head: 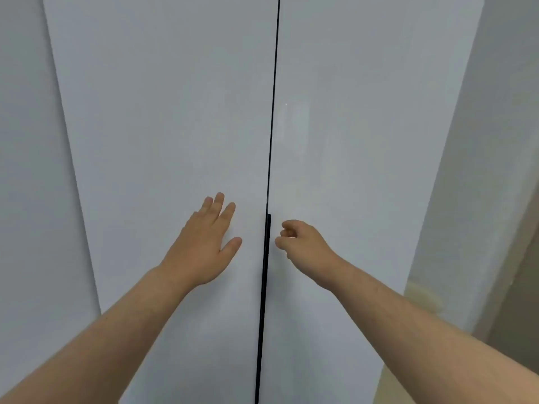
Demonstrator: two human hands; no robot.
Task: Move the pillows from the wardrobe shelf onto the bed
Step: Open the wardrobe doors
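Fingers (218, 211) of left hand (204, 243) straight, flat on left wardrobe door (175, 112); right hand (303, 246) curled, empty, just beside black handle strip (267, 258). Pillows out of sight, presumably behind closed doors. Opening step. Next: hook strip, pull right door (350, 141).

Pale grey-white wardrobe (221, 83) fills nearly whole view, seen close up. Two tall plain doors, both closed: left door (163, 135), right door (364, 176). Thin dark gap (274, 83) between them, top to bottom. Black handle strip (266, 287) along gap, lower half. Flat panel (26, 170) at far left, same colour. Off-white wall (495, 126) just beside wardrobe at right. Cream patch (423, 298) low right, too blurred to identify. Light soft, even; faint sheen on right door.
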